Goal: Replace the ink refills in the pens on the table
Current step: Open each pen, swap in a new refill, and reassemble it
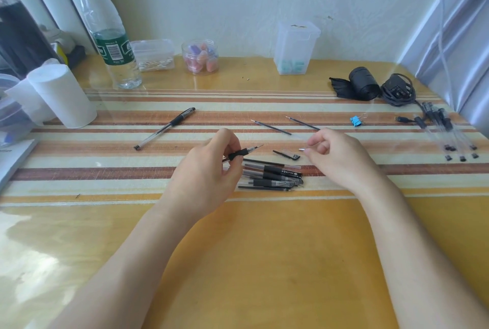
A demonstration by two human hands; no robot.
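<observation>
My left hand [211, 167] grips a clear pen barrel with a black grip [239, 154]; its bare refill tip points up and right. My right hand [333, 154] pinches a small silver pen tip cone [301, 148] a short way right of that refill tip. Under and between my hands lies a heap of black-grip pens and refills [275, 178]. A pen cap [287, 155] lies just above the heap. Two loose refills [271, 127] [303, 123] lie farther back. A capped pen [165, 127] lies alone at the left.
Several clear pens [447, 130] lie at the right edge near a blue binder clip [356, 121], a black roll [363, 84] and a coiled cable [398, 89]. Along the back stand a bottle [111, 45], plastic containers [295, 48], a jar [200, 57] and a paper roll [62, 96].
</observation>
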